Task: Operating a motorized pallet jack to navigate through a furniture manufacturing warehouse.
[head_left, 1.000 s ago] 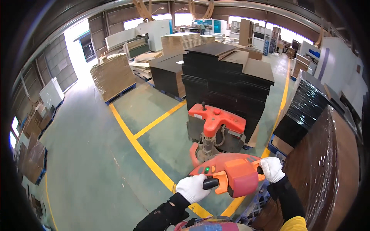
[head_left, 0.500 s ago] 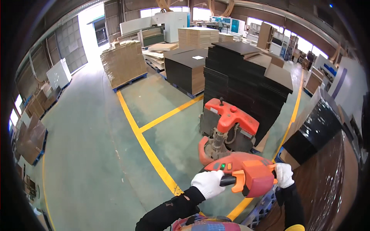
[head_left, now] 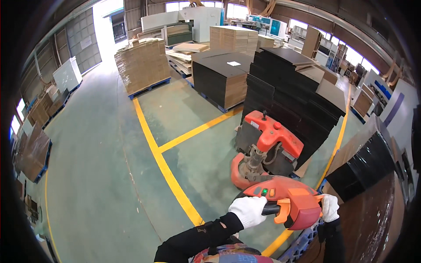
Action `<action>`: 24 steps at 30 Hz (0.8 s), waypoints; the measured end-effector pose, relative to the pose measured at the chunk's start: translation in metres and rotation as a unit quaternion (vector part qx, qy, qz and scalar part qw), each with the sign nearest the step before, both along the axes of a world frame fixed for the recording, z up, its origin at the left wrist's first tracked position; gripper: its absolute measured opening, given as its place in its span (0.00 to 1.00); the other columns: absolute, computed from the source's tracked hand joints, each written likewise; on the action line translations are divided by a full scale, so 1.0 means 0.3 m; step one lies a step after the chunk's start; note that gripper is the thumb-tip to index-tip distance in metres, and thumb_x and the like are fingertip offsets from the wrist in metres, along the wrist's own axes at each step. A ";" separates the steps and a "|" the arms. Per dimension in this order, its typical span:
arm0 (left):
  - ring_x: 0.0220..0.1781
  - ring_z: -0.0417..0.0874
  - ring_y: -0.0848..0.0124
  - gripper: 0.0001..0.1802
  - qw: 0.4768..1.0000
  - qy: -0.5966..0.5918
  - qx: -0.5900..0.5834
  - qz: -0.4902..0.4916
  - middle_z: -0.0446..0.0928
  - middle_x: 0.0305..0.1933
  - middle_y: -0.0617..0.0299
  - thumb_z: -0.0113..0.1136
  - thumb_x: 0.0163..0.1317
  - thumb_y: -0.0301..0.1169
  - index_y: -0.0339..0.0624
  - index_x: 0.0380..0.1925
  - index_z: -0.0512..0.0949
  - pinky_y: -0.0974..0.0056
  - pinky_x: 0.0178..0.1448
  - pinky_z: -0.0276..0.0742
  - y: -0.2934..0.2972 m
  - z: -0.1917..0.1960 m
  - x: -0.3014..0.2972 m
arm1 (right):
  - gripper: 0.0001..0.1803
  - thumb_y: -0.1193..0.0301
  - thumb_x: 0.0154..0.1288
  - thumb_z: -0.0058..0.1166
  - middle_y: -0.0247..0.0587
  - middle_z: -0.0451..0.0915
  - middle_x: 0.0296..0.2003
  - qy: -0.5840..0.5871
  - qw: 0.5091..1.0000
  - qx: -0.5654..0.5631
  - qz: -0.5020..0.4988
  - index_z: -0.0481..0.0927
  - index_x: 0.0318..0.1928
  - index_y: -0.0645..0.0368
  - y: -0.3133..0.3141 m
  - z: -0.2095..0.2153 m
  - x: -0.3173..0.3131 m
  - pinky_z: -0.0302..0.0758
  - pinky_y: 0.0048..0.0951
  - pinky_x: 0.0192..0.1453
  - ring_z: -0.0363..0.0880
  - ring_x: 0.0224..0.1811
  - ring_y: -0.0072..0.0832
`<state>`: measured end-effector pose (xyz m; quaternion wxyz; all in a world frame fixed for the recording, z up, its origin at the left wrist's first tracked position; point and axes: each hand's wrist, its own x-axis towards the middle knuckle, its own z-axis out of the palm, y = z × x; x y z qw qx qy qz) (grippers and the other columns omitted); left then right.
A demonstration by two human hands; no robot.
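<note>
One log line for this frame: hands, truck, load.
left hand: grips tiller handle | right hand: grips handle, other side | pallet truck: orange, against black sheet stack | floor: green, yellow lines

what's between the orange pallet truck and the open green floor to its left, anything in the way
Nothing visible. Both gloved hands, left hand and right hand, grip the handle of the pallet truck, which sits against the black sheet stack. The green floor to its left shows only painted yellow lines; the nearest pallet stacks stand farther back.
</note>
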<state>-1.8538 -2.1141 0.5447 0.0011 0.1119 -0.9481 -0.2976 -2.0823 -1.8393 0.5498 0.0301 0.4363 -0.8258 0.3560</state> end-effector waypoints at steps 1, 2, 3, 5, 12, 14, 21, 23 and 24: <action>0.36 0.86 0.54 0.16 1.000 0.005 -0.007 -0.003 0.83 0.35 0.55 0.61 0.55 0.46 0.49 0.38 0.76 0.51 0.41 0.81 -0.019 0.003 -0.022 | 0.27 0.58 0.76 0.38 0.46 0.78 0.20 -0.001 1.000 -0.012 0.004 0.84 0.31 0.65 -0.009 -0.003 -0.015 0.71 0.35 0.28 0.77 0.21 0.37; 0.36 0.86 0.54 0.16 1.000 0.010 -0.013 -0.007 0.83 0.35 0.55 0.61 0.55 0.46 0.49 0.38 0.76 0.51 0.41 0.81 -0.040 0.005 -0.043 | 0.26 0.59 0.76 0.38 0.46 0.78 0.20 -0.002 1.000 -0.024 0.006 0.84 0.31 0.65 -0.017 -0.013 -0.036 0.71 0.35 0.28 0.78 0.21 0.37; 0.36 0.86 0.54 0.16 1.000 0.016 -0.020 -0.013 0.83 0.35 0.55 0.61 0.55 0.46 0.49 0.38 0.76 0.51 0.40 0.81 -0.060 0.007 -0.065 | 0.26 0.59 0.76 0.38 0.46 0.78 0.20 -0.003 0.999 -0.035 0.007 0.84 0.32 0.65 -0.025 -0.022 -0.059 0.71 0.35 0.28 0.78 0.21 0.37; 0.36 0.86 0.55 0.16 1.000 0.000 -0.020 -0.014 0.83 0.34 0.56 0.61 0.55 0.46 0.49 0.38 0.77 0.52 0.40 0.81 -0.085 0.011 -0.070 | 0.24 0.61 0.75 0.40 0.45 0.80 0.21 0.007 0.999 -0.037 0.015 0.84 0.30 0.63 -0.080 0.022 -0.023 0.74 0.34 0.30 0.79 0.22 0.38; 0.40 0.87 0.57 0.21 0.998 -0.056 -0.028 -0.006 0.85 0.37 0.57 0.65 0.54 0.50 0.51 0.43 0.81 0.55 0.45 0.82 -0.210 0.083 -0.133 | 0.16 0.66 0.68 0.47 0.47 0.78 0.22 0.069 0.995 0.078 -0.014 0.79 0.24 0.59 -0.196 0.106 -0.038 0.75 0.38 0.31 0.80 0.26 0.45; 0.40 0.87 0.57 0.22 0.998 -0.053 -0.041 0.000 0.85 0.38 0.58 0.66 0.55 0.52 0.52 0.43 0.81 0.55 0.45 0.83 -0.237 0.073 -0.144 | 0.15 0.66 0.65 0.48 0.46 0.77 0.22 0.067 0.995 0.067 -0.022 0.77 0.23 0.57 -0.227 0.102 -0.047 0.75 0.40 0.31 0.78 0.26 0.48; 0.42 0.87 0.59 0.20 0.997 -0.068 -0.045 0.003 0.84 0.39 0.60 0.66 0.55 0.51 0.54 0.43 0.81 0.55 0.45 0.83 -0.371 0.111 -0.215 | 0.17 0.66 0.67 0.45 0.46 0.75 0.20 0.089 0.992 0.085 -0.024 0.74 0.21 0.56 -0.343 0.100 -0.099 0.74 0.42 0.31 0.77 0.25 0.47; 0.42 0.87 0.60 0.20 0.997 -0.068 -0.043 0.000 0.84 0.39 0.61 0.65 0.55 0.50 0.55 0.43 0.81 0.55 0.46 0.83 -0.412 0.087 -0.214 | 0.18 0.65 0.69 0.44 0.46 0.75 0.20 0.098 0.992 0.081 -0.028 0.73 0.21 0.57 -0.376 0.081 -0.091 0.73 0.41 0.30 0.77 0.24 0.47; 0.42 0.87 0.60 0.19 0.997 -0.068 -0.040 -0.010 0.84 0.39 0.61 0.65 0.55 0.50 0.55 0.43 0.81 0.55 0.46 0.83 -0.437 0.083 -0.212 | 0.19 0.65 0.69 0.44 0.46 0.75 0.20 0.085 0.993 0.079 -0.032 0.73 0.21 0.57 -0.394 0.081 -0.080 0.73 0.41 0.30 0.77 0.24 0.47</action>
